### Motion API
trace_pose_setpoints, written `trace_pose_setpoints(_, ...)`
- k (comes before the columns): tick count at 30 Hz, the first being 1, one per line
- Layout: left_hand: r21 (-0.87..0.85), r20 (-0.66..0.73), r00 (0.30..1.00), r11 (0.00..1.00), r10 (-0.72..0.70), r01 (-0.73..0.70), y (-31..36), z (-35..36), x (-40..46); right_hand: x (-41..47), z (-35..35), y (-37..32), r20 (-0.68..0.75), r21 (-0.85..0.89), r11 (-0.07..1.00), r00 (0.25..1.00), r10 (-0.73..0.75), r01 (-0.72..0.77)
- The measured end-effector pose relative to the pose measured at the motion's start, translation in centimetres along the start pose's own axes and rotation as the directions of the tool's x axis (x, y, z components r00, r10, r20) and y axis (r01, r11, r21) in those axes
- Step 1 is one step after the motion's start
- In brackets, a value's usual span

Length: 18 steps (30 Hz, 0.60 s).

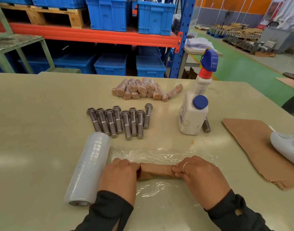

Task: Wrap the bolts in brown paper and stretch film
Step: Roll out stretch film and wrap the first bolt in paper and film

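Lying btwn both hands: paper-wrapped bolt (157, 170).

Left hand (120, 174) and right hand (198, 175), fingers curled, knuckles up.

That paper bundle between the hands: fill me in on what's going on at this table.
A person is wrapping bolts. Both hands, left hand and right hand, hold the ends of a paper bundle lying on a spread sheet of clear film, which runs from the film roll beside the left hand. Eight bare bolts lie in a row further back, and behind them sits a pile of finished wrapped bolts. More brown paper lies to the right.
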State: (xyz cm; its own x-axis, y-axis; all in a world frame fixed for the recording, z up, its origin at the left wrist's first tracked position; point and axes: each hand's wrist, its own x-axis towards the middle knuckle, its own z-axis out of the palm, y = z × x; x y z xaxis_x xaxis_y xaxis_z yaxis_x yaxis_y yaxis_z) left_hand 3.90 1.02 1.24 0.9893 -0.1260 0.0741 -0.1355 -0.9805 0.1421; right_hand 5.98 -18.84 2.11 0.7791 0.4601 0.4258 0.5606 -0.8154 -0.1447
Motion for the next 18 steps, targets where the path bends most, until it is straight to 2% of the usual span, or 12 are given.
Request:
trace_pose_setpoints(4,-0.143,-0.01,0.99,0.98,-0.14,0.137,0.0,-0.4,1.5,-0.3,0.5,0.0,0.002,-0.028,0.999,1.0,0.031,-0.031)
trace_pose_setpoints(10,-0.299,0.148,0.949,0.902,-0.278,0.311,0.6,-2.1,2.4,-0.4,0.5,0.0,-0.012,-0.06,0.998,1.0,0.029,-0.03)
trace_pose_setpoints(14,-0.43,0.225,0.919,0.814,-0.323,0.391,0.7,-2.5,2.6,-0.2,0.3,-0.1,-0.014,-0.045,0.998,0.999,0.033,-0.033)
trace_pose_setpoints(16,-0.6,0.275,0.893,0.662,-0.355,0.448,0.5,-2.3,2.5,-0.1,0.2,-0.1,-0.012,-0.024,0.999,0.999,0.039,-0.039)
trace_pose_setpoints(18,-0.751,0.324,0.858,0.443,-0.399,0.49,0.4,-2.2,2.0,-0.1,0.2,-0.2,-0.012,-0.021,0.999,0.999,0.044,-0.044)
